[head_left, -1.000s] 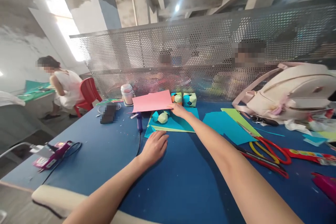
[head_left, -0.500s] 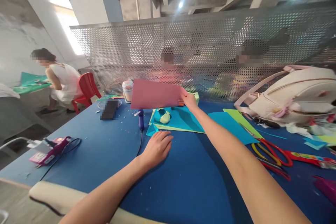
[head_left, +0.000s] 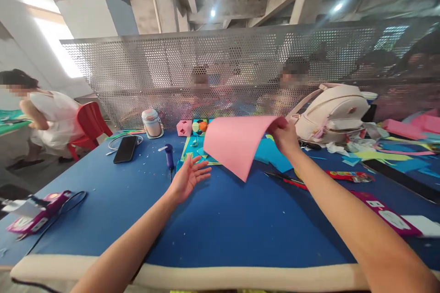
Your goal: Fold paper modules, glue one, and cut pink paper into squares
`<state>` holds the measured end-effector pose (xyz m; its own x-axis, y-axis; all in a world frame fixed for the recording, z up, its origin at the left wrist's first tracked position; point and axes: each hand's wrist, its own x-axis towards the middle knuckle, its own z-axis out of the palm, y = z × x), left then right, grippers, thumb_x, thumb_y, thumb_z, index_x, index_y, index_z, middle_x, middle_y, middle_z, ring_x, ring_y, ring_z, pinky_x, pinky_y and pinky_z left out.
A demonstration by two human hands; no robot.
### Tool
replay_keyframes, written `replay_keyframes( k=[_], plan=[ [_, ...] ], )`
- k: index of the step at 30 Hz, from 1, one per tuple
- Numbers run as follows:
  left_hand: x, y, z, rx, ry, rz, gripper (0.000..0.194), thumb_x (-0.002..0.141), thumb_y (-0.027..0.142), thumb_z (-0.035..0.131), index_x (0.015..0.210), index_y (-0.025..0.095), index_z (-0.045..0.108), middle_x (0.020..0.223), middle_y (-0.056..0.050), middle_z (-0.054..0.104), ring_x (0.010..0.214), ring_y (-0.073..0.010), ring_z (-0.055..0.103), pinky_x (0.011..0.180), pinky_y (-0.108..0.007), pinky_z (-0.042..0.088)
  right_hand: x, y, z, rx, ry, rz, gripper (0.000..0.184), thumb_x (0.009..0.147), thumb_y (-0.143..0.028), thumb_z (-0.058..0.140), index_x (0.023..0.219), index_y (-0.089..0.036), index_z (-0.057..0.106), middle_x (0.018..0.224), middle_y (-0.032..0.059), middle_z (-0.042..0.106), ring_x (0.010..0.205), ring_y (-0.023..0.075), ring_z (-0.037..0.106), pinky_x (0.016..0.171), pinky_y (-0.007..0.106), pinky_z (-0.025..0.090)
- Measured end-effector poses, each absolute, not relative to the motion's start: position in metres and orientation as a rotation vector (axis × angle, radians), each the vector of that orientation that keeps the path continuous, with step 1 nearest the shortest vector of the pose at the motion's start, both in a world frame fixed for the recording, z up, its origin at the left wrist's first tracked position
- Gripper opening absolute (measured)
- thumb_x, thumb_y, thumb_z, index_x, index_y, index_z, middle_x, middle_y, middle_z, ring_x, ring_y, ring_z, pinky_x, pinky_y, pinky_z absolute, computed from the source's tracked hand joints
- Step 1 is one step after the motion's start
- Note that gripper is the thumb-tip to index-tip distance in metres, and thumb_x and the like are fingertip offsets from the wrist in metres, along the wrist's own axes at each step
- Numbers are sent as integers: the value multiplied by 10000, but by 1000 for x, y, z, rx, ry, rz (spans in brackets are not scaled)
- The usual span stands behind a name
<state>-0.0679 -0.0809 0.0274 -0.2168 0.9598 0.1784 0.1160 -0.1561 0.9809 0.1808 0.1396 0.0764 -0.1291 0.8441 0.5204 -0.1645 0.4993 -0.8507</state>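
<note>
A pink sheet (head_left: 237,142), of paper or thin foam, hangs curved above the blue table (head_left: 220,229). Its right edge is pinched by my right hand (head_left: 287,139). Left of the sheet, my left hand (head_left: 187,178) is held with fingers spread and nothing in it, apart from the sheet. Just behind that hand stands a purple glue gun (head_left: 169,156) with a cord. Blue sheets (head_left: 275,153) lie beyond and partly under the pink one. A pink block shape (head_left: 184,128) and an orange, black and white ball (head_left: 200,127) sit at the back.
To the left are a phone (head_left: 125,149), a flask (head_left: 152,123) and a purple power strip (head_left: 39,215). On the right lie scissors (head_left: 292,181), another power strip (head_left: 385,210), a backpack (head_left: 335,114) and paper scraps. A perforated metal screen (head_left: 172,73) stands behind; people sit beyond it.
The pink sheet has come rightward and nearer in my right hand, and now bends. My left hand has turned and spread its fingers. The view has shifted right.
</note>
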Motion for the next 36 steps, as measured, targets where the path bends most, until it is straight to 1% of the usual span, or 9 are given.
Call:
replay_keyframes(
  k=[4, 7, 11, 16, 19, 21, 26, 31, 36],
  plan=[
    [-47, -81, 28, 734, 1086, 1349, 388, 920, 425, 463, 1217, 177, 471, 1184, -152, 622, 913, -242, 691, 822, -400, 547, 238, 100, 46, -667, -1560, 966, 236, 661, -249, 725, 893, -208, 741, 1081, 37, 713, 1127, 241, 597, 1055, 384, 409],
    [-35, -80, 20, 692, 1143, 1296, 356, 879, 337, 570, 1189, 181, 486, 1164, -137, 621, 851, -219, 694, 759, -363, 558, 271, 86, 35, -724, -1589, 1176, 278, 664, -240, 705, 939, -235, 744, 1192, 21, 671, 1193, 235, 555, 1076, 373, 384],
    [-30, -78, 13, 685, 1162, 1260, 310, 863, 308, 598, 1128, 170, 513, 1173, -139, 618, 858, -205, 687, 739, -335, 557, 297, 89, 36, -828, -1486, 1445, 310, 669, -249, 654, 969, -207, 722, 1201, 74, 664, 1115, 254, 606, 918, 380, 514],
    [-31, -78, 17, 721, 1181, 1226, 310, 836, 302, 638, 1096, 161, 546, 1179, -145, 628, 874, -209, 684, 722, -321, 556, 299, 107, 31, -1093, -1221, 1366, 157, 682, -216, 679, 835, -197, 648, 914, 59, 718, 912, 197, 672, 746, 290, 567],
    [-31, -80, 21, 730, 1220, 1216, 301, 825, 273, 647, 1087, 159, 553, 1155, -135, 633, 856, -207, 686, 721, -323, 558, 294, 112, 24, -1206, -1228, 1320, 331, 584, -71, 730, 876, -194, 633, 901, 38, 713, 845, 169, 673, 658, 226, 553],
    [-31, -81, 23, 739, 1242, 1209, 287, 828, 261, 640, 1083, 161, 555, 1149, -127, 629, 853, -204, 684, 731, -327, 560, 293, 111, 22, -1268, -1255, 1341, 352, 582, -55, 736, 901, -176, 647, 889, 56, 720, 774, 175, 678, 599, 234, 547],
    [-29, -80, 28, 787, 1282, 1169, 262, 811, 261, 655, 1038, 158, 575, 1132, -114, 620, 854, -196, 674, 721, -313, 558, 298, 103, 21, -1369, -1383, 1424, 106, 638, -115, 741, 726, -98, 685, 661, 89, 704, 531, 175, 630, 450, 248, 483],
    [-27, -74, 30, 851, 1329, 1145, 267, 780, 292, 688, 991, 157, 596, 1114, -105, 610, 803, -177, 661, 689, -307, 546, 297, 108, 26, -1306, -1467, 1286, 60, 667, -156, 736, 676, -130, 683, 568, -5, 661, 465, 110, 564, 398, 182, 392],
    [-26, -65, 26, 919, 1395, 1163, 305, 759, 330, 701, 980, 155, 584, 1065, -102, 602, 796, -172, 646, 688, -322, 534, 289, 128, 28, -1270, -1429, 1269, 68, 702, -188, 705, 729, -129, 684, 601, 18, 680, 480, 130, 591, 415, 204, 429]
  ],
)
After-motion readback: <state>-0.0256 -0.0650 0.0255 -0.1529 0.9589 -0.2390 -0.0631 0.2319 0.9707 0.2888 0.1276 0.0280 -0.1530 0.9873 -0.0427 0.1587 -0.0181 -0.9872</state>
